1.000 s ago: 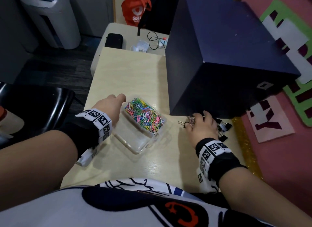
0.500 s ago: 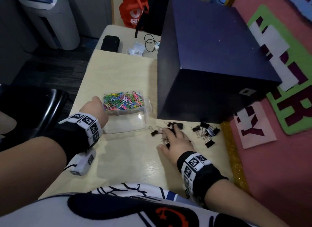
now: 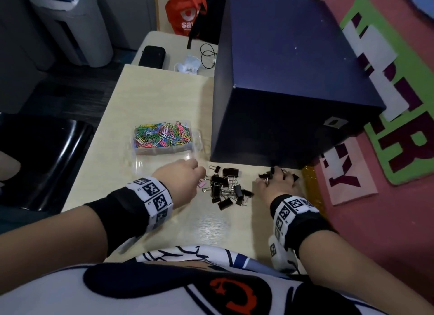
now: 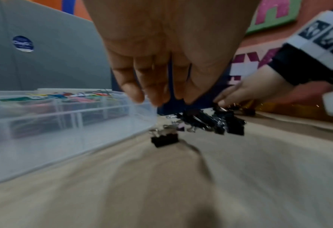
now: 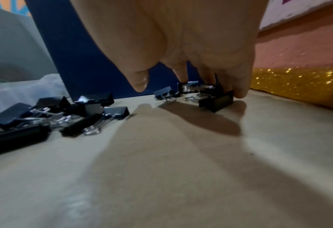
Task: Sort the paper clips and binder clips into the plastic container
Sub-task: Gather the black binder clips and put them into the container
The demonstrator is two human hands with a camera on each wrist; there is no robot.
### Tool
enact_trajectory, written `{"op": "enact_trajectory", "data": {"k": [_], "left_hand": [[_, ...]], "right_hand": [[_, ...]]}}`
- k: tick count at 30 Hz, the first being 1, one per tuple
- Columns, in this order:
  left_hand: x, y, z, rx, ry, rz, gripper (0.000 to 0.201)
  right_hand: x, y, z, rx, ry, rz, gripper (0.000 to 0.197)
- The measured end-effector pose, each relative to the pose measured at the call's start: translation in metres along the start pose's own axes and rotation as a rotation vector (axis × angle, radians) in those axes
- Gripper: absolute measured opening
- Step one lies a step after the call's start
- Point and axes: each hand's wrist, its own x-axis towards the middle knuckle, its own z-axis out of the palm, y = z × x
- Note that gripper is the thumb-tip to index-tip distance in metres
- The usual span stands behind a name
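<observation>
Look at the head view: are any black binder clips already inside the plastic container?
No. The plastic container holds only coloured paper clips; the binder clips lie on the table.

Dim, blurred, edge-warped wrist views

Colourful paper clips (image 3: 162, 135) fill the far compartment of the clear plastic container (image 3: 164, 159) beyond my left hand (image 3: 178, 183); black binder clips (image 3: 226, 188) lie loose between my hands.

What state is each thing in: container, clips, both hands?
plastic container: lid off, far compartment full of coloured paper clips.
binder clips: loose heap on table.
left hand: open, above table by the heap.
right hand: open, fingers on a few binder clips.
</observation>
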Motion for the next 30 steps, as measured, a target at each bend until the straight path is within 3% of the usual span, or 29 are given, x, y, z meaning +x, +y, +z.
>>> {"op": "enact_trajectory", "data": {"k": [3,6,11,19,24,30], "left_hand": [[0.001,0.003,0.011,0.106,-0.181,-0.047,0.035],[-0.003,0.0,0.017,0.184,-0.245,-0.066,0.05],[-0.005,-0.002,0.018,0.13,-0.261,-0.087,0.038],[-0.014,-0.008,0.021,0.065,-0.322,-0.115,0.026],[-0.023,-0.019,0.019,0.031,-0.324,-0.037,0.026],[-0.025,-0.04,0.0,0.05,-0.194,0.087,0.029]], "right_hand": [[-0.005,-0.007,0.008,-0.015,-0.023,-0.1,0.07],[-0.012,-0.015,0.019,-0.046,-0.039,-0.218,0.074],[-0.023,-0.029,0.03,-0.151,-0.1,-0.365,0.077],[-0.035,-0.042,0.037,-0.124,-0.07,-0.573,0.038],[-0.037,-0.051,0.037,-0.083,-0.066,-0.569,0.028],[-0.04,-0.07,0.025,-0.029,-0.04,-0.568,0.023]]}}
